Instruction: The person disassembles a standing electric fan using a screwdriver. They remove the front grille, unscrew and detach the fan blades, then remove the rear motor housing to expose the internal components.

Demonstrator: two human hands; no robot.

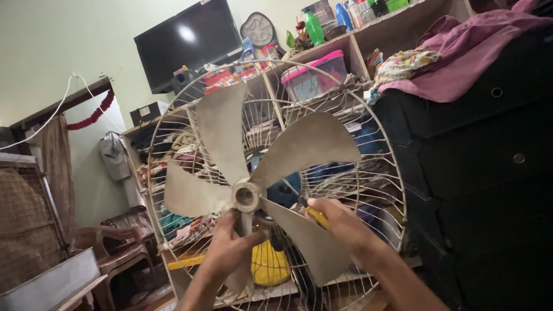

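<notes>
A dusty grey fan blade set [299,147] with a round metal hub [246,196] sits in front of a round white wire fan guard [387,173]. My left hand [227,250] grips the lower part of the fan just under the hub, thumb against a blade. My right hand [337,222] holds a yellow-handled tool [315,215], its tip pointing towards the hub.
Behind the fan stand cluttered shelves [357,43] with a pink-lidded box [315,75], bottles and clothes. A black television [187,43] hangs on the wall. A dark cabinet [489,173] with pink cloth on top is at the right. A brown plastic chair [115,253] is at the lower left.
</notes>
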